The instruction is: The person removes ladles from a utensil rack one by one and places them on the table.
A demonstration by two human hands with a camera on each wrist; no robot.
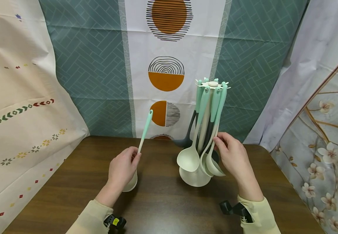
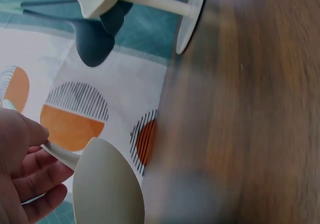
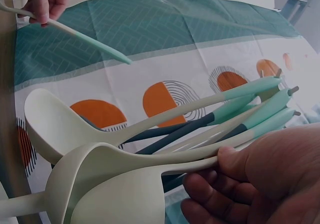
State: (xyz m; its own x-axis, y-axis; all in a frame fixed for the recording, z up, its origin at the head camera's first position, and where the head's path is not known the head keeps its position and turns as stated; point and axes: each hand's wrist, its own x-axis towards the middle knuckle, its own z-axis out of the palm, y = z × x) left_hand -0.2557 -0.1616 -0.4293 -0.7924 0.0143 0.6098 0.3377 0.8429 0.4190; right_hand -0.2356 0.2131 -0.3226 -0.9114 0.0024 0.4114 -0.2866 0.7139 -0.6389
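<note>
Left hand (image 1: 124, 165): bent lightly, left of centre in the head view, with a pale shaft being pinched between thumb and fingers.
Loose utensil (image 1: 146, 126): held at a tilt there, mint grip uppermost and pierced at its tip, cream shaft below; its smooth, rounded cream bowl is partly covered by the hand. Whether the table (image 1: 163, 211) is touched cannot be told.
Right hand (image 1: 234, 156): fingers curled, right of centre, and a slim cream shaft is being nipped by thumb and fingertips.
Hanging ladle (image 1: 215, 167): gripped at that shaft, right of centre; mint above, deep cream bowl below.
Stand (image 1: 196, 179): cream too, right of centre, topped by a hooked disc and set on a round base.
Dark utensils (image 1: 183, 142): seen behind the cream ones, slate heads under mint grips.
</note>
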